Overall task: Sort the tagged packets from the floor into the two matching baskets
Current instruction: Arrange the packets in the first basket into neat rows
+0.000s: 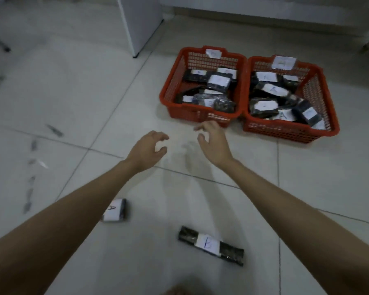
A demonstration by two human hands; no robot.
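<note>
Two red plastic baskets stand side by side on the tiled floor, the left basket (170,90) and the right basket (326,96), each with a white tag on its far rim and several dark tagged packets inside. A dark packet tagged A (115,210) lies on the floor close to me, partly hidden under my left forearm. A longer dark packet tagged B (210,245) lies between my arms. My left hand (147,150) and my right hand (213,143) hover over the floor in front of the baskets, both empty with curled, spread fingers.
A white cabinet (141,24) stands behind and left of the baskets. Dark marks (31,167) run down the floor at the left. A thin metal leg (0,42) shows at the far left. A white wall base runs along the top.
</note>
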